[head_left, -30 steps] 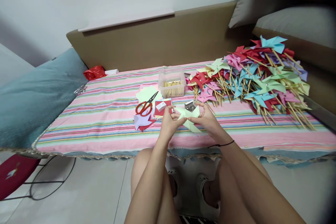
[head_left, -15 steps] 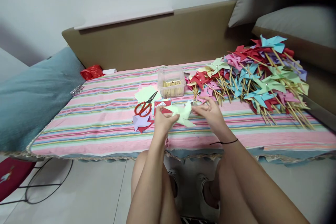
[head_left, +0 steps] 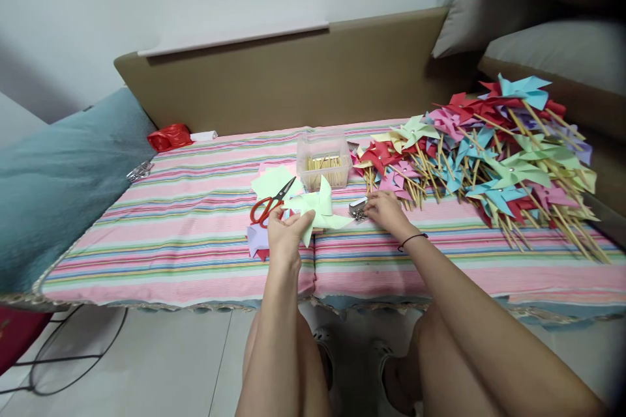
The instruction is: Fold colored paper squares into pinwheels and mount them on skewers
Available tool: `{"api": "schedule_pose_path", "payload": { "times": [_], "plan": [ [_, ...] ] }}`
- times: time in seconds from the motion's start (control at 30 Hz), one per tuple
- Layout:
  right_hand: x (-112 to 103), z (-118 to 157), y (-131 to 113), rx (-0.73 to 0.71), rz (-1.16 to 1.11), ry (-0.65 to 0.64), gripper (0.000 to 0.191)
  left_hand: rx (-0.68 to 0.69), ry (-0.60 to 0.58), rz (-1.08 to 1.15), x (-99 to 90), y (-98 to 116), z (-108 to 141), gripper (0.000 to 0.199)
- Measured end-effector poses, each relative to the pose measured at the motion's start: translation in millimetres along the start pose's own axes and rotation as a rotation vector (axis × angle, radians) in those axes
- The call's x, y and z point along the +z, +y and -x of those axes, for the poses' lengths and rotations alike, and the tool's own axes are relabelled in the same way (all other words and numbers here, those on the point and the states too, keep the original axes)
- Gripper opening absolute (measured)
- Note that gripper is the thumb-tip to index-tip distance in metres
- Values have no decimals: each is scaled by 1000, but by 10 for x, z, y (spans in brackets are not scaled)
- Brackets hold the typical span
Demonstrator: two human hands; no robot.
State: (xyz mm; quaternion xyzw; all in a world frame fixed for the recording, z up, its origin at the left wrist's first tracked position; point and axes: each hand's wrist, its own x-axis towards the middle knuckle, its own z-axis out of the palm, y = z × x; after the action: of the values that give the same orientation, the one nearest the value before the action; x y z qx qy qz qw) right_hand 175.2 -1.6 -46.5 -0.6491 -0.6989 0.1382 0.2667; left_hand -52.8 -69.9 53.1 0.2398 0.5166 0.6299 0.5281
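Note:
My left hand (head_left: 285, 234) is closed on a pale green paper pinwheel (head_left: 320, 205), holding one side of it between thumb and fingers. Its blades are folded in toward the middle. My right hand (head_left: 388, 212) is at a small box of metal pins (head_left: 358, 210), fingertips pressed together at its edge. Whether a pin is between those fingers I cannot make out. Red-handled scissors (head_left: 272, 202) lie left of the pinwheel, partly over green paper sheets (head_left: 268, 181). A folded lilac paper (head_left: 255, 240) rests beside my left hand.
Behind the hands stands a clear plastic box (head_left: 323, 172) with short wooden sticks in it. A large heap of finished pinwheels (head_left: 511, 172) on sticks covers the right side. A red plastic bag (head_left: 169, 137) and metal clips (head_left: 139, 171) lie far left on the striped cloth (head_left: 161, 228).
My right hand has left the pinwheel's folded blades and moved down to the box of pins. My left hand has shifted slightly left with the pinwheel, which now faces up more.

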Motion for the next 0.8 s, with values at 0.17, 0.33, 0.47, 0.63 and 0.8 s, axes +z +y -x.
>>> {"api": "schedule_pose_path", "payload": {
  "times": [0.17, 0.33, 0.47, 0.63, 0.8],
  "plan": [
    [75, -12, 25, 16, 105, -39, 10, -20, -45, -10, 19, -51, 50, 69],
    [106, -14, -44, 33, 172, -39, 18, -36, -59, -47, -8, -92, 74, 71],
    [131, 5, -80, 36, 199, -28, 22, -38, -50, -48, -27, -105, 67, 73],
    [129, 14, -83, 42, 189, -4, 21, -16, -55, -39, -18, -89, 34, 69],
    [-52, -5, -31, 28, 158, 4, 22, 15, -35, -39, -5, -70, -36, 64]
  ]
}}
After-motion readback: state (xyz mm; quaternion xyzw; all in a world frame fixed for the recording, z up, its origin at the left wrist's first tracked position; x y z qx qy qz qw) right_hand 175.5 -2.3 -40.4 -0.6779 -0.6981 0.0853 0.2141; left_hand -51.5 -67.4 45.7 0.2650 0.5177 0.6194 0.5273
